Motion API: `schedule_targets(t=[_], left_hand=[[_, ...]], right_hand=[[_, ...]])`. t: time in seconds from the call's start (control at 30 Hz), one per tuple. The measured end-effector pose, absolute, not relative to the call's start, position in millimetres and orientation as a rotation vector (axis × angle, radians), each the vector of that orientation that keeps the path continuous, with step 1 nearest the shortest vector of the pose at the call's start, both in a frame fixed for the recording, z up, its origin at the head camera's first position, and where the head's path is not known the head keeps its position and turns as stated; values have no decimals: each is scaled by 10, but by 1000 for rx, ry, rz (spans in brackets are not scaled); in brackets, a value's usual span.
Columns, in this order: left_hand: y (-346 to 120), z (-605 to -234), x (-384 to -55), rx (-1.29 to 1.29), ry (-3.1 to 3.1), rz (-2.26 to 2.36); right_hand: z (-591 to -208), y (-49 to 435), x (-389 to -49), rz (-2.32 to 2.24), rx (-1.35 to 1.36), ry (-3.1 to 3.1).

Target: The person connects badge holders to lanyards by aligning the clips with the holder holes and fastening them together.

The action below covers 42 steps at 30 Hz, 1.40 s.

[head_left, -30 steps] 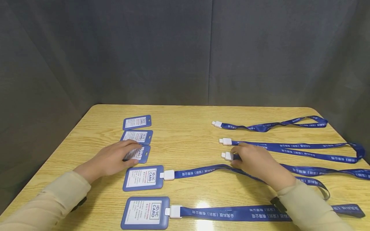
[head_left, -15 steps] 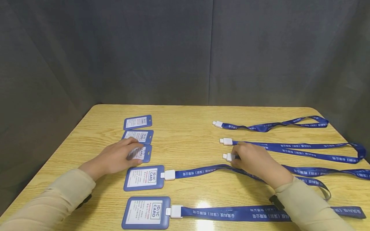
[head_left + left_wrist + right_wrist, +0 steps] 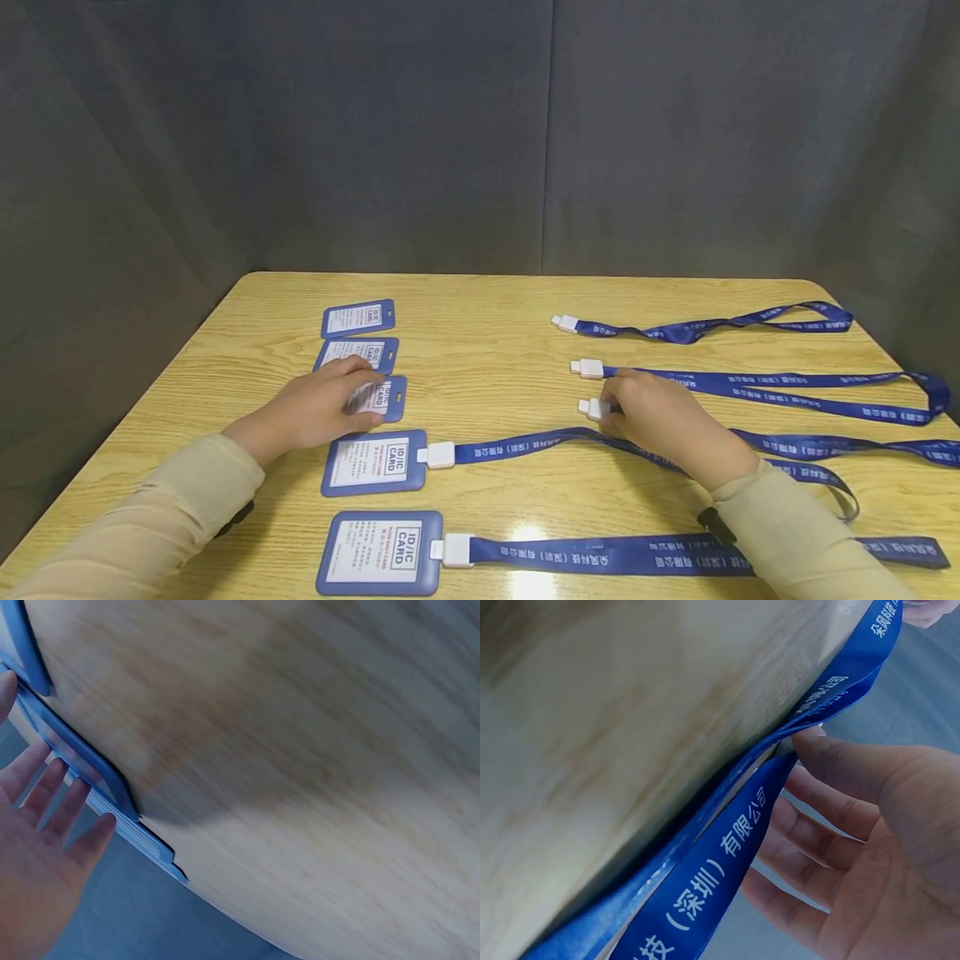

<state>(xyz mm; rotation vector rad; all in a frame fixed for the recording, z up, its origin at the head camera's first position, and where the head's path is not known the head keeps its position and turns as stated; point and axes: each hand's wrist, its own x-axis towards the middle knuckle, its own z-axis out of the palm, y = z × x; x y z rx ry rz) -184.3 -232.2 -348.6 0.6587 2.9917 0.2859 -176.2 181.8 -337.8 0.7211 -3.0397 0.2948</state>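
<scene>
In the head view, my left hand point(image 3: 311, 410) holds a blue ID badge holder point(image 3: 392, 400) flat on the table by its long edges, thumb on the near side and fingers on the far side. The hand covers its left part. My right hand point(image 3: 667, 421) pinches a blue lanyard point(image 3: 787, 446) just behind its white clip point(image 3: 594, 408), which points left towards that holder, with a gap between them. In the right wrist view, the thumb and fingers of the right hand point(image 3: 862, 847) meet at the lanyard strap point(image 3: 727, 862).
Two loose badge holders lie farther back, one a badge holder point(image 3: 358, 317). Across from them lie two lanyards, the farthest a lanyard point(image 3: 678, 332). Nearer, two holders are joined to lanyards, the nearest a joined holder point(image 3: 378, 552). Wooden table point(image 3: 480, 333), grey curtain point(image 3: 450, 142) behind.
My left hand has slid right, and the badge holder under it has shifted right too, towards the lanyard clip. The right hand has stayed nearly still on the lanyard.
</scene>
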Motion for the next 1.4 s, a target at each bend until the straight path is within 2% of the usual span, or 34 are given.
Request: schedule_targets(t=[0.9, 1.4], left_hand=[[-2014, -3494, -1917, 697, 2981, 370], [-1981, -3526, -1943, 623, 3049, 353]], right_hand=[[-3364, 1797, -1740, 290, 718, -3035], [-3354, 1749, -1836, 219, 891, -2978]])
